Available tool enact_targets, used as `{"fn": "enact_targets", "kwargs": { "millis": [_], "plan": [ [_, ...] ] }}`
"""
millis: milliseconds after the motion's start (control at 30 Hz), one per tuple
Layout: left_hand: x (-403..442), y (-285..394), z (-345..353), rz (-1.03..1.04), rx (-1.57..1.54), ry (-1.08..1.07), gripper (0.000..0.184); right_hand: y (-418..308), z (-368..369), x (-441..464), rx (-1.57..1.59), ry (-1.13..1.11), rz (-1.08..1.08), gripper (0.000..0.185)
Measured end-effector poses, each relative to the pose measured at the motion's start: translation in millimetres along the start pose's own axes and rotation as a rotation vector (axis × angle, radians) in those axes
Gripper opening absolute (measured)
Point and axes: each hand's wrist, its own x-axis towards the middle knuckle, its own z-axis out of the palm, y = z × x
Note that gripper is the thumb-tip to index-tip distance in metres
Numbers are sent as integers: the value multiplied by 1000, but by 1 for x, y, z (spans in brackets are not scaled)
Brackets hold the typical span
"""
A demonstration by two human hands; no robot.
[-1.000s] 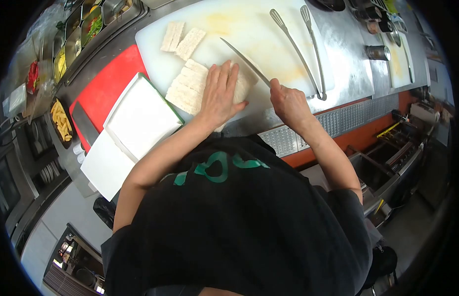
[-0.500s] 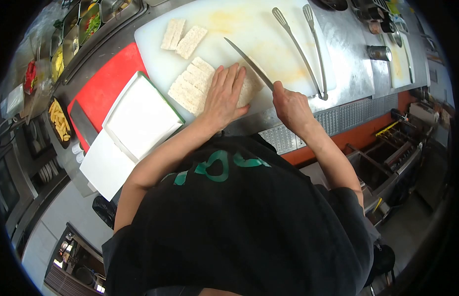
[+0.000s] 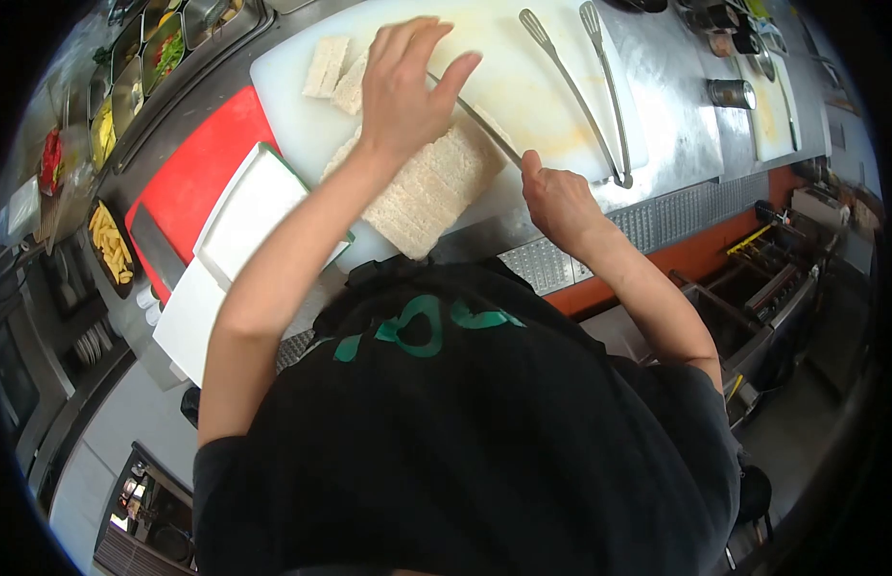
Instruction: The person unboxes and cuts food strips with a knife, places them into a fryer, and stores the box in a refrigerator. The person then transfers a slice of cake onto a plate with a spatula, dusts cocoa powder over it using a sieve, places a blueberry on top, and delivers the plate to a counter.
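Note:
My right hand [image 3: 564, 206] is closed around the handle of a long kitchen knife [image 3: 491, 132]. Its blade points up and left along the far edge of a block of pale, crumbly bread slices [image 3: 438, 197]. The block lies at the near edge of the white cutting board [image 3: 484, 58], scored into several strips. Over the far left part of the bread is my left hand [image 3: 407, 91], fingers apart and thumb stretched out, holding nothing. It covers part of the blade tip. Just beyond its wrist lie cut bread strips [image 3: 326, 67], partly hidden.
Metal tongs [image 3: 585, 96] lie on the board's right side. To the left are a red cutting board [image 3: 201, 154] with another knife [image 3: 158, 245], an open white box [image 3: 244, 216] and a dish of fries [image 3: 110, 240]. Food containers [image 3: 163, 53] stand far left, a can [image 3: 732, 93] at right.
My left hand has lifted off the bread and moved away from my body, uncovering more slices. The bread block has shifted toward me. My right hand still holds the knife.

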Motion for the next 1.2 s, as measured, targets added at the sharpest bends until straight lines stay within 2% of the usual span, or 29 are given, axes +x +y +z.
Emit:
{"fn": "enact_targets", "kwargs": {
  "millis": [67,100,167,200,267,400,467,633,800,867,933,1067,1133,1200],
  "plan": [
    [22,-8,23,110,45,-46,44,-4,-6,2,-56,-38,-17,10],
    [25,-16,36,114,36,-52,44,-5,-6,2,-54,-37,-5,10],
    [19,-30,63,120,88,-242,52,-7,-6,2,-83,-67,9,11],
    [14,-31,68,123,75,-253,52,-6,-4,1,-77,-71,25,11],
    [2,-37,78,83,292,-342,60,-4,5,0,-47,-49,31,11],
    [2,-37,74,87,292,-412,61,0,17,-1,-28,6,22,12],
    [1,-35,73,94,313,-383,53,3,18,-1,-4,-9,20,10],
    [8,-28,62,76,264,-426,46,10,27,0,-4,23,-15,12],
    [4,-38,65,39,305,-364,41,4,13,6,-21,-64,22,14],
    [0,-33,65,33,226,-374,42,7,21,3,22,-25,-2,14],
    [-1,-32,63,8,231,-399,41,6,28,4,31,83,36,19],
    [-5,-34,61,-3,271,-391,37,6,21,9,-47,136,15,19],
    [-7,-35,58,-2,274,-371,36,-4,-3,11,-17,-80,38,21],
    [-6,-35,58,-22,272,-365,36,-1,0,11,-2,-125,30,21]
  ]
}}
